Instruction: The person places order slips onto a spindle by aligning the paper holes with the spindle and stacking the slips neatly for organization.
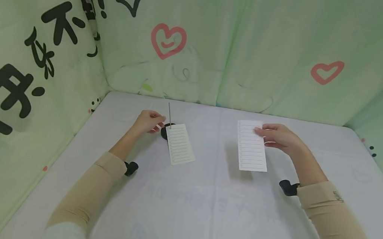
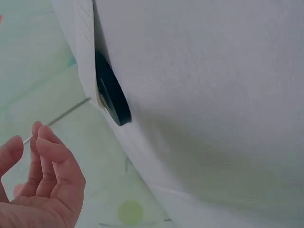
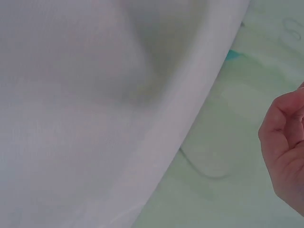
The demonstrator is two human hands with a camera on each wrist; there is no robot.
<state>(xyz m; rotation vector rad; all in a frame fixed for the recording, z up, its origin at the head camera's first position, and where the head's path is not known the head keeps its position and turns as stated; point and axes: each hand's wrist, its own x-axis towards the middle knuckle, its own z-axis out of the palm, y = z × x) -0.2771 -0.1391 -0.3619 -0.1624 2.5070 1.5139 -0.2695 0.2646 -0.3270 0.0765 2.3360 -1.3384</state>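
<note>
On the white table stands a bill spike with a round black base [image 1: 164,132] and a thin upright metal rod [image 1: 169,112]. A lined paper slip [image 1: 181,145] is on the spike, low down by the base, and covers part of it. My left hand [image 1: 147,122] is beside the rod, its fingers loosely bent and the thumb apart from them. In the left wrist view the rod passes behind the fingertips; whether they touch it I cannot tell. To the right, my right hand [image 1: 282,138] pinches a second lined paper slip [image 1: 251,148] by its right edge, raised above the table.
The table [image 1: 191,209] ends at a pale green curtain [image 1: 271,47] with hearts at the back. Another green curtain side [image 1: 8,45] with black lettering stands along the left edge. Black wrist mounts [image 1: 289,188] stick out inward from both sleeves.
</note>
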